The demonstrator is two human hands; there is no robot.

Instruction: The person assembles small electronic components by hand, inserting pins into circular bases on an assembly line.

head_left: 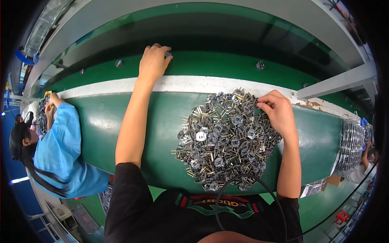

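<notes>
A big heap of small black plug cores with brass-coloured metal pins (pixel 227 141) lies on the green worktop in front of me. One white piece with dark slots (pixel 201 136) sits among them. My left hand (pixel 153 62) reaches over the white rail to the green belt, its fingers closed round a small dark plug core (pixel 167 54). At the heap's upper right edge, my right hand (pixel 278 108) has thumb and forefinger pinched together by a plug core. The fingers hide most of that piece.
Single parts lie on the green belt (pixel 194 60): one dark plug core (pixel 260 65) to the right, a round piece (pixel 118 63) to the left. A grey metal post (pixel 336 81) slants at right, near stacked clear trays (pixel 351 141). A co-worker in blue (pixel 60 150) works at left. A black cable loops below the heap.
</notes>
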